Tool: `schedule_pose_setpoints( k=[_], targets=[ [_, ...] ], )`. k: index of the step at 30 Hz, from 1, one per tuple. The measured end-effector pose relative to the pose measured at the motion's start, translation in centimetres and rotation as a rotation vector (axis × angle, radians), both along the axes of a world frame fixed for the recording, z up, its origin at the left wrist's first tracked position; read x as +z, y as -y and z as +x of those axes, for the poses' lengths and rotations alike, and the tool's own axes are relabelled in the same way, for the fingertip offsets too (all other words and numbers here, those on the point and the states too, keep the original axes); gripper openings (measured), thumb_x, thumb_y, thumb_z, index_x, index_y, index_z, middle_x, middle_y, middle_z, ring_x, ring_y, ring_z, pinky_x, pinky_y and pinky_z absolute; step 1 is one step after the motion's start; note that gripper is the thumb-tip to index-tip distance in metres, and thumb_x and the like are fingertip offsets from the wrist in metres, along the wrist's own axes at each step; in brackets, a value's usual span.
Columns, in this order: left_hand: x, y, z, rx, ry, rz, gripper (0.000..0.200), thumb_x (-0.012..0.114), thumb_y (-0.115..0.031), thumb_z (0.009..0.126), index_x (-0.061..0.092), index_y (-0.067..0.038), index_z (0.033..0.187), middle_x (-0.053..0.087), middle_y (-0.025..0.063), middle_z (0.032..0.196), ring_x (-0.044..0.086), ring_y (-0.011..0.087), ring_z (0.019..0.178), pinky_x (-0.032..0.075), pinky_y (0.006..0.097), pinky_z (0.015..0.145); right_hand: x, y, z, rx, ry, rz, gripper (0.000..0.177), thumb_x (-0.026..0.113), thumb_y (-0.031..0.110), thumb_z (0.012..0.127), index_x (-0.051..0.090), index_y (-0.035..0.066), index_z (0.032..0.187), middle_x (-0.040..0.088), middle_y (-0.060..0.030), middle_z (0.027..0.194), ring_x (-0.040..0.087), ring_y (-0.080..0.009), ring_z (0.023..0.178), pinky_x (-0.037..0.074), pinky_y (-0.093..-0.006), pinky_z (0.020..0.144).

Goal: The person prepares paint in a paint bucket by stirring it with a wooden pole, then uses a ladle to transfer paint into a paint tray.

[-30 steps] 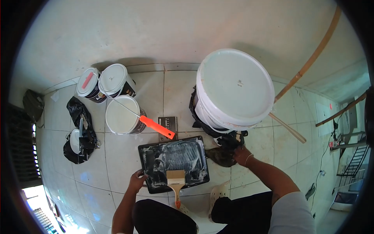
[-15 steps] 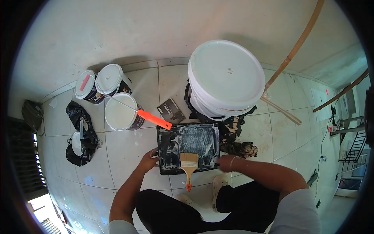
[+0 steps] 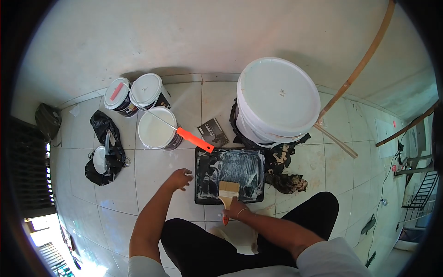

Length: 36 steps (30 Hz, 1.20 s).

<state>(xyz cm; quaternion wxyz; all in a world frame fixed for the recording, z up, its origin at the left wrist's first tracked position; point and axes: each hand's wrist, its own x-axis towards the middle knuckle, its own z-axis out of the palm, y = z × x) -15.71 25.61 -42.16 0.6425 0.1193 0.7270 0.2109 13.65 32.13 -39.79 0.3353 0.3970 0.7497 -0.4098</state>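
A black paint tray (image 3: 229,175) smeared with white paint lies on the tiled floor in front of me. A wide flat brush (image 3: 227,191) rests on its near edge, handle pointing at me. My right hand (image 3: 235,210) is closed around the brush handle. My left hand (image 3: 179,178) hovers open just left of the tray, fingers spread, holding nothing. An open can of white paint (image 3: 157,129) stands beyond the left hand with an orange-handled roller (image 3: 194,139) laid across its rim.
A large lidded white bucket (image 3: 276,102) stands behind the tray on black plastic. Two closed cans (image 3: 134,93) sit by the wall. Black bags (image 3: 105,147), a dirty rag (image 3: 290,182), a dark card (image 3: 213,132) and leaning wooden poles (image 3: 355,74) surround the spot.
The tray slid right, nearer the big bucket. My left hand let go of the tray's edge. My right hand left the rag, crossed to the tray and closed on the brush handle.
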Motion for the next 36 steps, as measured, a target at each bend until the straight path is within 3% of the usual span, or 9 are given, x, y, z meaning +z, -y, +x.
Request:
schedule_pose_setpoints(
  k=[4, 6, 10, 16, 18, 22, 28, 30, 36],
  targets=[
    [-0.7, -0.1, 2.1, -0.051, 0.038, 0.037, 0.052, 0.062, -0.012, 0.082, 0.047, 0.001, 0.130, 0.066, 0.0161, 0.096, 0.066, 0.0234, 0.076, 0.058, 0.0378, 0.061, -0.6, 2.2, -0.6, -0.191, 0.033, 0.017, 0.080, 0.071, 0.034, 0.073, 0.031, -0.017, 0.121, 0.063, -0.0311, 0.097, 0.066, -0.0398, 0.089, 0.054, -0.0406, 0.078],
    [-0.9, -0.2, 2.1, -0.146, 0.029, 0.015, 0.057, 0.061, -0.013, 0.084, 0.040, 0.003, 0.135, 0.062, 0.0219, 0.110, 0.066, 0.0301, 0.090, 0.059, 0.0405, 0.066, -0.5, 1.8, -0.3, -0.162, 0.050, -0.002, 0.077, 0.069, 0.030, 0.073, 0.030, -0.017, 0.121, 0.064, -0.0296, 0.093, 0.066, -0.0387, 0.088, 0.054, -0.0410, 0.077],
    [-1.6, -1.1, 2.7, -0.199, 0.079, 0.015, 0.055, 0.061, -0.012, 0.083, 0.041, 0.005, 0.132, 0.063, 0.0211, 0.106, 0.067, 0.0294, 0.087, 0.058, 0.0391, 0.064, 0.5, -0.5, 0.6, -0.034, 0.130, -0.035, 0.065, 0.064, 0.019, 0.077, 0.031, -0.012, 0.124, 0.065, -0.0286, 0.091, 0.067, -0.0376, 0.088, 0.054, -0.0424, 0.077],
    [-1.3, -2.2, 2.7, -0.310, -0.197, 0.063, 0.038, 0.061, -0.016, 0.084, 0.054, 0.007, 0.113, 0.068, 0.0163, 0.081, 0.067, 0.0239, 0.065, 0.056, 0.0351, 0.054, -0.8, -2.4, 3.2, 0.028, 0.227, -0.043, 0.070, 0.062, 0.018, 0.076, 0.030, -0.015, 0.128, 0.066, -0.0264, 0.090, 0.068, -0.0354, 0.086, 0.054, -0.0417, 0.075],
    [-0.2, -3.9, 1.7, -0.730, -0.277, -0.136, 0.037, 0.061, -0.026, 0.085, 0.059, 0.007, 0.104, 0.067, 0.0144, 0.073, 0.066, 0.0240, 0.061, 0.054, 0.0357, 0.054, -0.1, -2.6, 3.6, 0.091, 0.241, -0.021, 0.070, 0.062, 0.018, 0.076, 0.030, -0.015, 0.128, 0.066, -0.0266, 0.092, 0.068, -0.0352, 0.086, 0.054, -0.0418, 0.075],
    [7.8, -5.7, 0.0, -0.701, -0.240, -0.098, 0.039, 0.063, -0.028, 0.085, 0.059, 0.005, 0.105, 0.068, 0.0163, 0.088, 0.069, 0.0227, 0.069, 0.054, 0.0331, 0.050, 0.5, -3.8, 3.7, 0.247, 0.227, 0.056, 0.072, 0.062, 0.017, 0.077, 0.028, -0.014, 0.132, 0.065, -0.0273, 0.097, 0.068, -0.0350, 0.089, 0.054, -0.0419, 0.074],
    [13.3, -6.8, 1.4, -0.532, -0.546, 0.211, 0.043, 0.065, -0.037, 0.081, 0.062, 0.002, 0.099, 0.067, 0.0184, 0.089, 0.066, 0.0339, 0.084, 0.050, 0.0424, 0.075, 6.1, -12.3, 2.6, 0.400, 0.165, -0.048, 0.079, 0.059, 0.017, 0.082, 0.016, -0.013, 0.142, 0.064, -0.0262, 0.101, 0.067, -0.0345, 0.090, 0.053, -0.0421, 0.074],
    [14.8, -7.1, 2.3, -0.304, -0.522, 0.214, 0.044, 0.065, -0.036, 0.081, 0.060, 0.002, 0.104, 0.066, 0.0201, 0.095, 0.062, 0.0364, 0.095, 0.047, 0.0436, 0.084, 11.0, -15.1, 0.3, 0.324, 0.250, -0.111, 0.079, 0.058, 0.015, 0.081, 0.016, -0.012, 0.142, 0.064, -0.0276, 0.100, 0.066, -0.0347, 0.090, 0.053, -0.0415, 0.073],
    [7.9, -5.7, 3.1, -0.221, -0.580, 0.010, 0.047, 0.063, -0.034, 0.083, 0.057, 0.000, 0.115, 0.064, 0.0211, 0.110, 0.059, 0.0355, 0.108, 0.046, 0.0413, 0.091, 7.1, -16.3, 1.3, 0.337, 0.056, 0.125, 0.068, 0.058, 0.011, 0.081, 0.025, -0.008, 0.137, 0.065, -0.0265, 0.095, 0.066, -0.0367, 0.086, 0.052, -0.0445, 0.072]
  ],
)
